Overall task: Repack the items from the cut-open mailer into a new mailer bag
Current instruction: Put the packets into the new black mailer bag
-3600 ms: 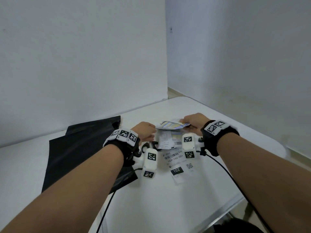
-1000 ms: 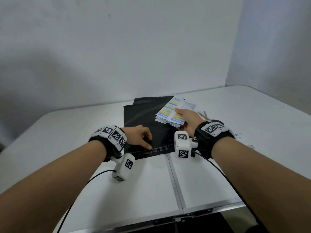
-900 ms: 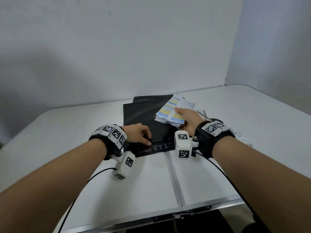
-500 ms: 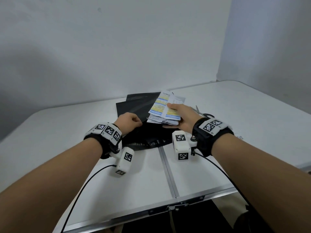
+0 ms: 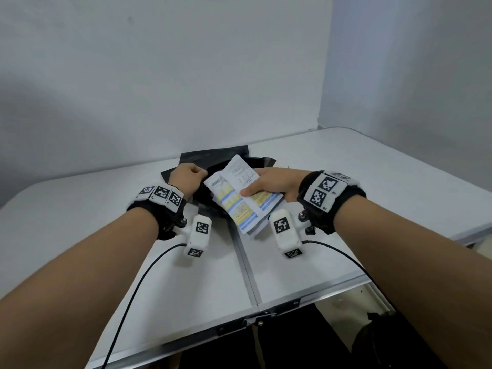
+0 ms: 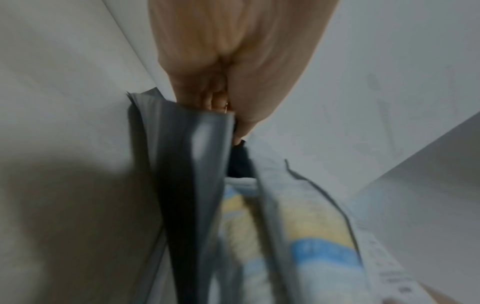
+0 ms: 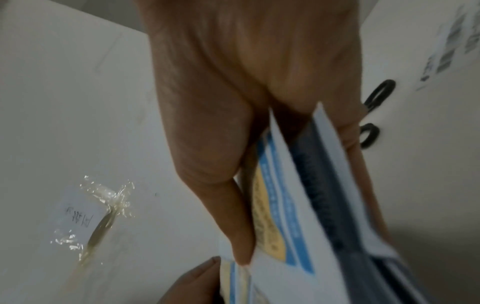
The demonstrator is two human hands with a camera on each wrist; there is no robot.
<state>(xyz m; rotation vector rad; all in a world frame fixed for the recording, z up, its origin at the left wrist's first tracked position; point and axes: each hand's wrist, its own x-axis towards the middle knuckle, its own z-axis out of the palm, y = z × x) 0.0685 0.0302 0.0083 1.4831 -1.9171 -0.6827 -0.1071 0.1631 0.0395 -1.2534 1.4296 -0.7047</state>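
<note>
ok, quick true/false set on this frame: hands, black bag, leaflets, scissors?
1. The left hand pinches the edge of the black bag. True.
2. The right hand is empty. False: it grips a stack of leaflets.
3. The leaflets are fully inside the bag. False: most of the stack shows outside, at the bag's mouth.
4. Scissors lie on the table beyond the right hand. True.
5. The leaflets are red and green. False: white with yellow and blue bands.

My left hand (image 5: 186,177) pinches slick glossy black plastic mailer (image 6: 192,164); right hand (image 5: 274,182) grips smooth printed paper leaflets (image 5: 239,201). Table (image 5: 372,182) matt white, metal-edged.
</note>
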